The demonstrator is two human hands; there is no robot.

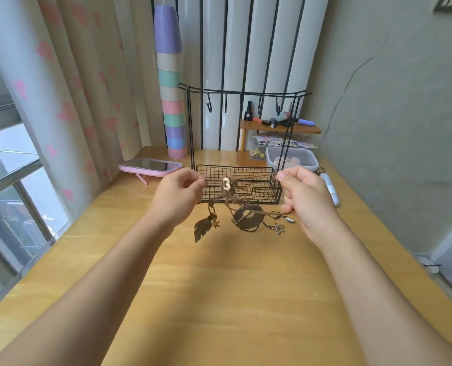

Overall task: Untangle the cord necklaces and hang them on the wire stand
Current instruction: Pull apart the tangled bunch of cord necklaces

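A tangle of brown cord necklaces (242, 204) hangs in the air between my hands, above the wooden table (219, 286). My left hand (177, 196) pinches a cord end on the left. My right hand (306, 199) pinches a cord stretched from the right and holds another strand lower down. Pale beads (226, 184) sit on the taut cord. A feather pendant (201, 229), a dark ring pendant (247, 217) and a metal flower charm (278, 228) dangle below. Behind stands the black wire stand (243, 93), its hooks bare, with a mesh basket (246, 170) at its base.
A pink tablet-like mirror (151, 166) lies at the left rear beside a tall stack of pastel cups (172, 101). A lidded plastic box (293, 158), a small wooden shelf with bottles (280, 128) and a white tube (330, 188) sit at the right rear.
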